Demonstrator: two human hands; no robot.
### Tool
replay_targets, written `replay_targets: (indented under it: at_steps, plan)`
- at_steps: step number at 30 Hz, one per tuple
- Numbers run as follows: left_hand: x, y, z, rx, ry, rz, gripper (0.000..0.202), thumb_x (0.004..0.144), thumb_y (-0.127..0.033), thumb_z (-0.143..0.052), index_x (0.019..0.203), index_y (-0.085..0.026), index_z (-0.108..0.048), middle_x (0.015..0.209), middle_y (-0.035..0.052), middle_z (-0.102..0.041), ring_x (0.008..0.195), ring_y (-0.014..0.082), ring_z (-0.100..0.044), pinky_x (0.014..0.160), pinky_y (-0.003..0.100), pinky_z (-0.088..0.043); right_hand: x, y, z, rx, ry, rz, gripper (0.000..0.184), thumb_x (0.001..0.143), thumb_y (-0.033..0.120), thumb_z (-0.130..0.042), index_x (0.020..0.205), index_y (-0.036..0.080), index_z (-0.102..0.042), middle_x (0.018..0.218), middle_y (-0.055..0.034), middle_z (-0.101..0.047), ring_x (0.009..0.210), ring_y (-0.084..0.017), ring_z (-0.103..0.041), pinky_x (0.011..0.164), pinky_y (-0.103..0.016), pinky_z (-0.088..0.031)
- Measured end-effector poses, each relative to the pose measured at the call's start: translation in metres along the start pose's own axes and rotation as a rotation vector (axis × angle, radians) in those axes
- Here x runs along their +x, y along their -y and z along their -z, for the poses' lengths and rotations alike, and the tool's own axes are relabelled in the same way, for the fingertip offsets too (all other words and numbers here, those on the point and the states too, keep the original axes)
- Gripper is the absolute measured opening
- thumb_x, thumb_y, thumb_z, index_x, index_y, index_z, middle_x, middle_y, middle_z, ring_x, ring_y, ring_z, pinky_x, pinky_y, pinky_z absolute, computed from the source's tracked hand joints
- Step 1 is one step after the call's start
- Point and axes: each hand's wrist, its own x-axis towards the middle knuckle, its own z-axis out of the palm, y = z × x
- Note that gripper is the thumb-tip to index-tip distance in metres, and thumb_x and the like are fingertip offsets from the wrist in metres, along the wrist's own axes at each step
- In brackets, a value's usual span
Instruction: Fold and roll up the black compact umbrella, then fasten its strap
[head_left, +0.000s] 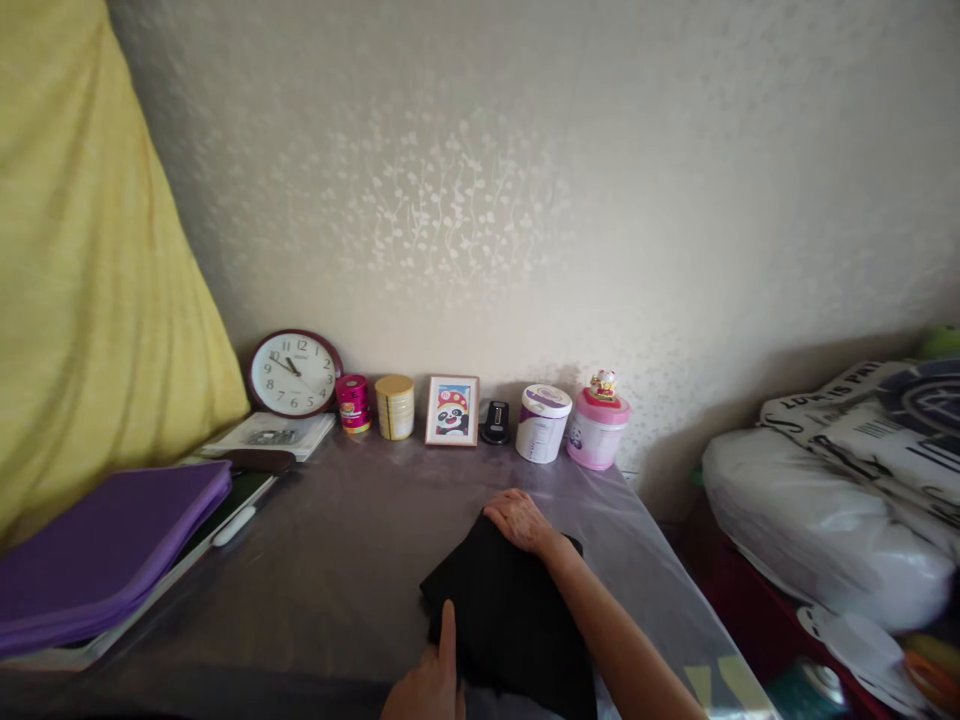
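Observation:
A folded black cloth (510, 615) lies on the grey table (337, 560) near its front edge. My right hand (519, 521) rests flat on the cloth's far corner, fingers together and stretched out. My left hand (431, 680) is at the cloth's near left edge, its index finger pointing out and pressing the fabric while the other fingers curl in. Neither hand lifts the cloth.
Along the wall stand a round clock (294, 373), a pink tin (352, 403), a yellow tin (394, 407), a framed panda picture (451, 410), a white canister (543, 423) and a pink jar (597, 427). A purple case (105, 550) lies left; bags (832, 500) pile right.

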Motion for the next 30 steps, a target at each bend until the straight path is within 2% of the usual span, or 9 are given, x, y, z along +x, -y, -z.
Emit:
replay_targets:
  at_steps: [4,7,9,12,14,17,20,24,30]
  plan:
    - [-0.001,0.001,-0.001,-0.026,-0.001,0.007,0.068,0.081,-0.017,-0.035,0.138,-0.01,0.001,0.112,0.0148,-0.057,0.085,0.0181,-0.06,0.07,0.027,-0.042,0.002,-0.021,0.005,-0.022,-0.028,-0.172,0.033,0.09,0.029,-0.032,0.083,0.021,-0.064,0.086,-0.0034,-0.067,0.086,-0.016,-0.059,0.08,-0.029,-0.041]
    - [-0.001,0.004,-0.005,-0.036,-0.026,-0.017,0.066,0.083,-0.019,-0.034,0.138,-0.011,0.001,0.109,0.0141,-0.058,0.085,0.0172,-0.06,0.069,0.026,-0.042,-0.014,-0.039,0.015,-0.045,-0.104,-0.263,0.028,0.089,0.021,-0.034,0.093,0.022,-0.061,0.098,-0.0055,-0.065,0.094,-0.017,-0.057,0.086,-0.031,-0.039]
    - [-0.001,0.006,-0.007,-0.021,-0.052,-0.036,0.066,0.083,-0.02,-0.034,0.138,-0.01,0.0,0.106,0.0135,-0.059,0.084,0.017,-0.06,0.069,0.025,-0.041,-0.035,-0.051,0.022,-0.05,-0.188,-0.315,0.03,0.088,0.017,-0.031,0.103,0.02,-0.058,0.109,-0.0078,-0.06,0.104,-0.018,-0.052,0.093,-0.032,-0.034]
    - [-0.001,0.008,-0.01,0.003,-0.107,-0.057,0.064,0.084,-0.021,-0.033,0.138,-0.008,-0.002,0.103,0.0131,-0.061,0.085,0.0173,-0.059,0.07,0.025,-0.04,-0.078,-0.061,0.027,0.075,-0.455,-0.409,0.028,0.088,0.024,-0.033,0.102,0.018,-0.057,0.101,-0.0074,-0.062,0.098,-0.018,-0.055,0.087,-0.03,-0.041]
    - [-0.002,0.007,-0.011,0.016,-0.135,-0.055,0.063,0.084,-0.021,-0.032,0.138,-0.007,-0.003,0.099,0.0126,-0.062,0.084,0.0174,-0.06,0.069,0.025,-0.04,-0.109,-0.057,0.024,0.173,-0.527,-0.402,0.026,0.086,0.027,-0.036,0.102,0.02,-0.056,0.1,-0.006,-0.061,0.093,-0.018,-0.058,0.082,-0.03,-0.045]
    - [-0.004,0.006,-0.009,0.026,-0.149,-0.047,0.062,0.085,-0.022,-0.032,0.138,-0.006,-0.005,0.092,0.0119,-0.063,0.079,0.0174,-0.06,0.066,0.026,-0.04,-0.149,-0.038,0.013,0.228,-0.485,-0.328,0.028,0.086,0.025,-0.035,0.109,0.024,-0.052,0.114,-0.006,-0.055,0.097,-0.017,-0.057,0.081,-0.029,-0.047]
    - [-0.005,0.005,-0.009,0.027,-0.174,-0.056,0.06,0.085,-0.022,-0.031,0.138,-0.005,-0.007,0.086,0.0109,-0.064,0.076,0.0167,-0.06,0.063,0.025,-0.04,-0.172,-0.016,0.0,0.237,-0.465,-0.244,0.035,0.086,0.019,-0.033,0.117,0.027,-0.047,0.127,-0.0048,-0.045,0.108,-0.015,-0.051,0.089,-0.029,-0.044]
    - [-0.004,0.007,-0.013,0.046,-0.207,-0.056,0.059,0.085,-0.022,-0.031,0.138,-0.005,-0.009,0.085,0.0104,-0.064,0.075,0.0168,-0.06,0.064,0.025,-0.039,-0.178,0.003,-0.009,0.285,-0.457,-0.158,0.041,0.085,0.013,-0.031,0.121,0.027,-0.044,0.134,-0.0055,-0.037,0.118,-0.016,-0.043,0.093,-0.03,-0.042]
    - [-0.002,0.008,-0.011,0.014,-0.187,-0.056,0.061,0.085,-0.025,-0.032,0.138,-0.006,-0.008,0.083,0.0098,-0.064,0.073,0.0179,-0.061,0.062,0.026,-0.04,-0.166,0.008,-0.001,0.334,-0.515,-0.082,0.029,0.084,0.014,-0.035,0.103,0.024,-0.055,0.129,-0.0069,-0.044,0.115,-0.018,-0.046,0.094,-0.035,-0.041]
